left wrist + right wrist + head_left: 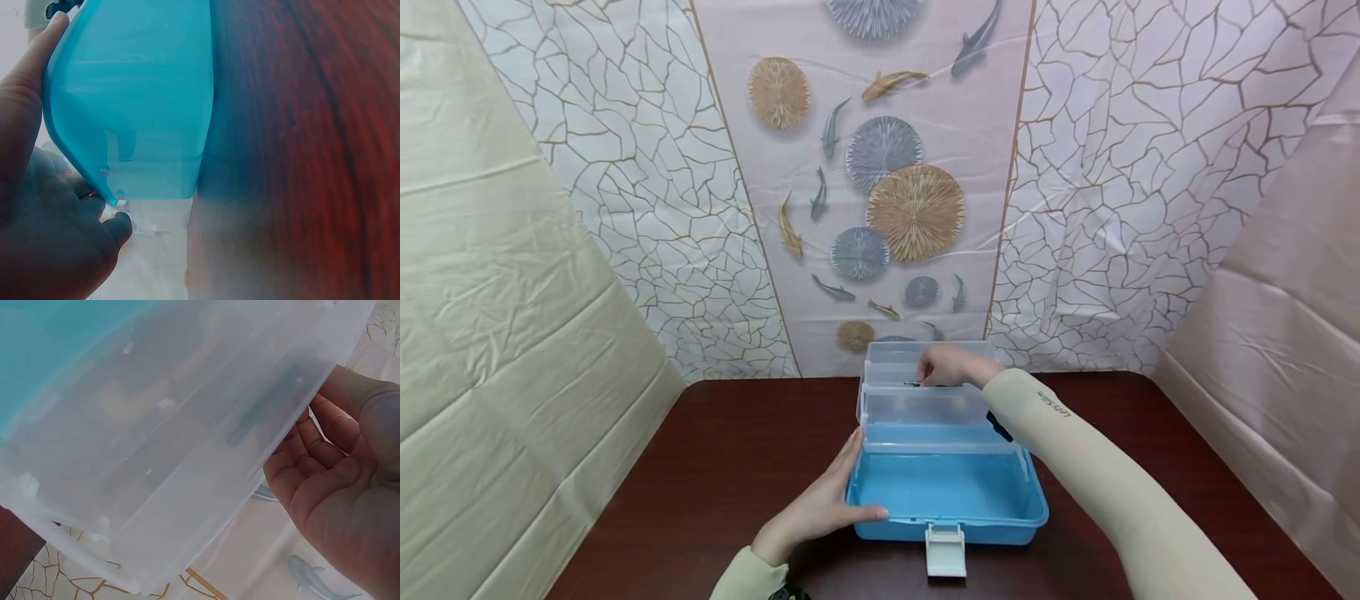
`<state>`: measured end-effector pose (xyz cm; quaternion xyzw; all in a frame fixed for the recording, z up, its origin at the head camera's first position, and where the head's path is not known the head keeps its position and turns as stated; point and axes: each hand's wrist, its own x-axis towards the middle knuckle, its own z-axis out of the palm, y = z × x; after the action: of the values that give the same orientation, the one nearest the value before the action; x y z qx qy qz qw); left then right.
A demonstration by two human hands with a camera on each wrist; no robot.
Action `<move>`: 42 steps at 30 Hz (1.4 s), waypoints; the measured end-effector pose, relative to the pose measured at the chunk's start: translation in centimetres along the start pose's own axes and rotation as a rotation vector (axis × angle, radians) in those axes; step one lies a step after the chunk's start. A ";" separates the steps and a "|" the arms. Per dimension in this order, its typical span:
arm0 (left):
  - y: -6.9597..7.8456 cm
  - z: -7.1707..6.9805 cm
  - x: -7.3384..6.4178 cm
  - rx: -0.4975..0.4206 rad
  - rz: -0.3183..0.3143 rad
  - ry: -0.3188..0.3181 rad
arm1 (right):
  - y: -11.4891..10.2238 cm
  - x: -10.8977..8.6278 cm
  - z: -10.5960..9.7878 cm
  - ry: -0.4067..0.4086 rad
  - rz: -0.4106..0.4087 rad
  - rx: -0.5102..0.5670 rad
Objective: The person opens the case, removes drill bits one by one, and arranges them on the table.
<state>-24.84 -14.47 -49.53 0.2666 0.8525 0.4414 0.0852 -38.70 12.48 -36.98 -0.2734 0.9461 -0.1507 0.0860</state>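
A light-blue plastic storage box [951, 531] stands opened on the table, with clear fold-out trays [925, 406] raised at its back. My left hand [820, 504] rests spread along its left side, thumb on the front rim and fingertips near the tray hinge. In the left wrist view that hand lies against the rim of the blue wall [137, 94]. My right hand [951, 365] reaches over the upper tray, fingers bent around a slender dark stick-like object [912, 383]. Through the cloudy tray wall in the right wrist view, the dark object [265, 403] shows blurred.
A white latch [946, 550] hangs down at the front of the box. Dark reddish wood tabletop [760, 442] extends around it. Behind stands a patterned cloth backdrop [880, 208], with plain cloth [512, 333] hanging at the sides.
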 end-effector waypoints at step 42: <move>0.1 0.1 -0.1 -0.009 -0.021 -0.004 | 0.6 -0.5 -2.2 -0.014 -0.025 0.022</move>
<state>-24.66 -14.43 -49.56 0.2583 0.8530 0.4440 0.0926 -39.08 13.75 -35.01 -0.2851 0.9403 -0.1604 0.0938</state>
